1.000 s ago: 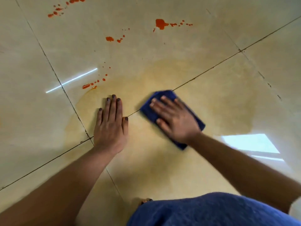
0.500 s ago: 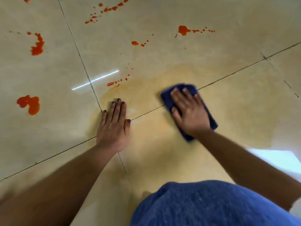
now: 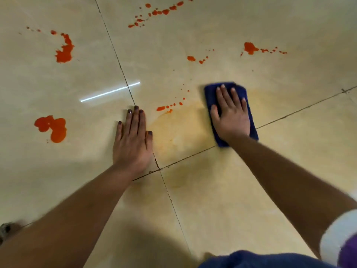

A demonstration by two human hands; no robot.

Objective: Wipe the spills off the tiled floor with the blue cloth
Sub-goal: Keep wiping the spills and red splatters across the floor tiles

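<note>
We press our right hand [image 3: 230,115] flat on the blue cloth [image 3: 251,120], fingers straight and slightly spread, the palm covering most of it. The cloth lies folded on the tiled floor [image 3: 280,171], just above the grout line that runs up to the right, at the upper right edge of a pale orange smear [image 3: 179,130] — a wet-looking film spread across the tile between our two hands.

Our left hand [image 3: 133,138] rests flat on the floor too, fingers straight and held close together, holding nothing; it lies over the grout line that runs up the left of the scene, with its heel near the crossing of the tile joints.

Red-orange spills dot the floor beyond — a trail of small drops [image 3: 170,106] between the hands, a blot [image 3: 52,128] to the far left, another [image 3: 64,49] above it, a scatter [image 3: 160,12] along the top, and a splash [image 3: 250,48] at upper right.
</note>
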